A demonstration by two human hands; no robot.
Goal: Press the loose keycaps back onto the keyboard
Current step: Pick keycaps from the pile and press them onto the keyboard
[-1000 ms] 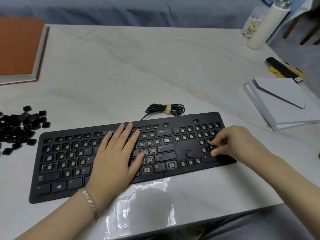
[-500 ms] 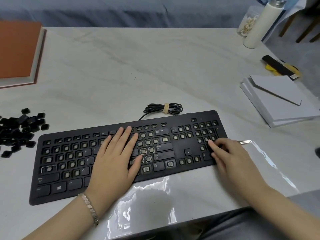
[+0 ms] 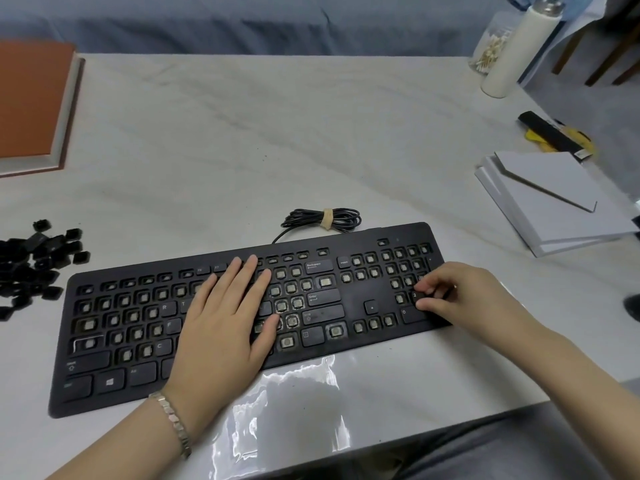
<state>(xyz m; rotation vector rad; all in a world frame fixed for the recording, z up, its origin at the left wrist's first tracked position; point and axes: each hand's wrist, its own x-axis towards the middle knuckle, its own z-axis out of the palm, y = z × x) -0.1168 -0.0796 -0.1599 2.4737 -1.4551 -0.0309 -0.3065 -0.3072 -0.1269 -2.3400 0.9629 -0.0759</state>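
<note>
Right grip [image 3: 464, 299] curled since before; keycap [image 3: 415, 295] under fingertips [image 3: 428, 291].

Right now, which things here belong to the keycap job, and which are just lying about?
Job: keyboard, pile of loose keycaps, 2 keycap pinched by the right hand, left hand flat on the keyboard.
Lying about: orange book, white bottle, jar of cotton swabs, white paper stack.
</note>
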